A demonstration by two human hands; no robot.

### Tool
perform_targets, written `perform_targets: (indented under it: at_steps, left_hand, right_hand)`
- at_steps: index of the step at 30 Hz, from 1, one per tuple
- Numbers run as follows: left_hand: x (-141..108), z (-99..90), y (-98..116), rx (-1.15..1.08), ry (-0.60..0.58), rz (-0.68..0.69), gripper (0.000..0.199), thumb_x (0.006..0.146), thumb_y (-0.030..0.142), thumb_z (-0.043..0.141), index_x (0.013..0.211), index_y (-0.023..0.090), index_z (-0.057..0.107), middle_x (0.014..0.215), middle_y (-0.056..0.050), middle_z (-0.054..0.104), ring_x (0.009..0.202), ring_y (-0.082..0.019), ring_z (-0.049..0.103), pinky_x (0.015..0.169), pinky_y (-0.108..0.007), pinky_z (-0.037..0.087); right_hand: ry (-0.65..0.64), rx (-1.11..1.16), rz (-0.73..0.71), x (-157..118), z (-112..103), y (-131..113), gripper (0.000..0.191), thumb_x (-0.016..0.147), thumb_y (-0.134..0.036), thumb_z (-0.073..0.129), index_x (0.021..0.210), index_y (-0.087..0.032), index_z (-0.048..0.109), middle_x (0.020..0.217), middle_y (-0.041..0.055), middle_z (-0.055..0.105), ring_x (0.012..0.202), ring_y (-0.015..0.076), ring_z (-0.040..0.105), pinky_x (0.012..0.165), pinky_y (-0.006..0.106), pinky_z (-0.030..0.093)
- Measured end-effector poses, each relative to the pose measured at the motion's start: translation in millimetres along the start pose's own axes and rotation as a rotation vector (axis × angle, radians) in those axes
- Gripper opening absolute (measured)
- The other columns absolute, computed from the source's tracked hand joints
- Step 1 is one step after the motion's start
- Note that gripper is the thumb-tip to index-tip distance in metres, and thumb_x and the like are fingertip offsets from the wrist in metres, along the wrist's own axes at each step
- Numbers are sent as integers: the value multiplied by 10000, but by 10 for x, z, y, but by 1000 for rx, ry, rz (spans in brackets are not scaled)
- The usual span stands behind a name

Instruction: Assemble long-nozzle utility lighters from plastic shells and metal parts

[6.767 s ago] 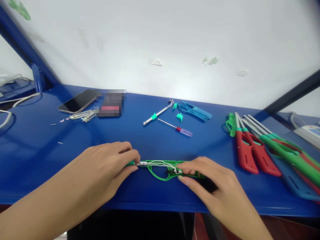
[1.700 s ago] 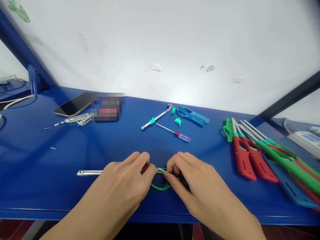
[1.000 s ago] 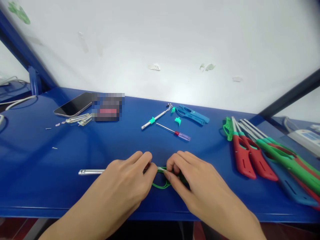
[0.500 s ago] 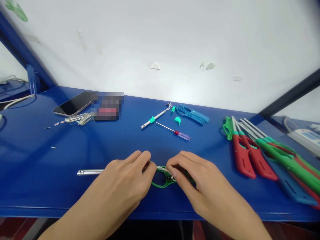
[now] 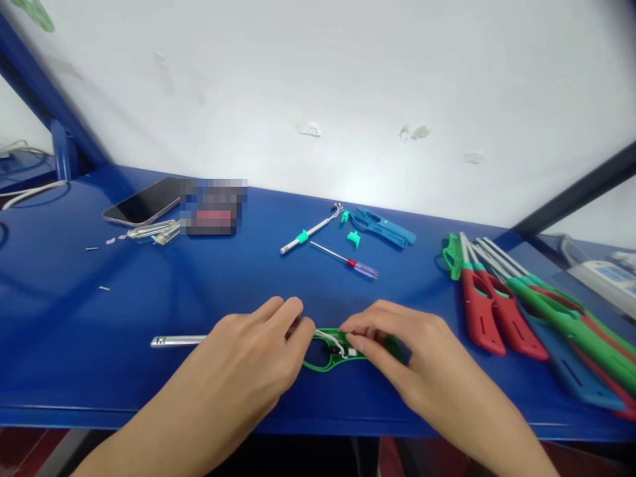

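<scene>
An opened green utility lighter casing (image 5: pixel 318 368) lies flat before me, its inside facing up. White wires (image 5: pixel 338 346) run through it to a small white piece near the finger hole. From its left side a silver metal tube (image 5: pixel 176 341) sticks out. My left hand (image 5: pixel 263 354) is closed over the join of tube and casing; its fingertips are partly hidden. My right hand (image 5: pixel 402 344) has curled fingers at the handle half of the casing, with thumb and forefinger close together on its upper edge. Whatever lies under these fingers is hidden.
Behind my hands lie a screwdriver (image 5: pixel 345 260), a white lighter tube (image 5: pixel 311 235) with wires and a blue lighter casing (image 5: pixel 382 226). Several assembled lighters (image 5: pixel 521 315) are piled at right. A phone (image 5: pixel 144 201) and clear fluid containers (image 5: pixel 156 230) rest at back left.
My right hand has shifted slightly right along the casing, off the white wires, uncovering the small white piece. My left hand stays at the join.
</scene>
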State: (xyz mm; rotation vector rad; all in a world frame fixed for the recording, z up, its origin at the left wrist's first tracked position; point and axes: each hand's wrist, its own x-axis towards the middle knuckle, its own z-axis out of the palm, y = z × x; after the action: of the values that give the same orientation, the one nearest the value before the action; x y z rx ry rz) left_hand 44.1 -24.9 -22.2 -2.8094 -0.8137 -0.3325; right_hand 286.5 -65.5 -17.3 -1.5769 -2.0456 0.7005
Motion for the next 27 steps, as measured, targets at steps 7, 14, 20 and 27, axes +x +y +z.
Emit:
perform_targets:
  at_steps: [7, 14, 20, 27]
  left_hand:
    - [-18, 38, 0, 4, -24, -1, 350, 695, -49, 667, 943, 196, 632, 899, -35, 662, 718, -251, 666, 475, -323, 451]
    - [17, -8, -2, 18, -116, 6, 408, 639, -56, 704, 933, 209, 603, 892, -17, 647, 718, -243, 663, 464, -304, 435]
    - [19, 6, -9, 32, -125, 13, 439, 638, -41, 726, 992, 199, 625, 918, -20, 652, 740, -248, 678, 474, -308, 473]
    - [29, -9, -20, 24, -134, 9, 441, 631, -42, 703, 1000, 193, 653, 942, -35, 673, 758, -254, 699, 484, -309, 501]
  right_hand:
    - [27, 46, -7, 26, 28, -3, 202, 1042, -166, 705, 965, -336, 784, 975, -108, 767, 861, 81, 717, 796, 190, 502]
    - [8, 23, -34, 51, 55, 11, 165, 1032, -196, 732, 975, -333, 804, 1016, -92, 755, 881, 96, 723, 828, 226, 500]
    - [35, -86, -6, 61, 89, -53, 103, 1027, -221, 737, 970, -305, 750, 972, -69, 709, 779, 117, 682, 705, 277, 452]
    - [56, -67, -21, 78, 119, -72, 142, 1035, -193, 718, 985, -322, 750, 980, -76, 717, 775, 116, 685, 714, 278, 456]
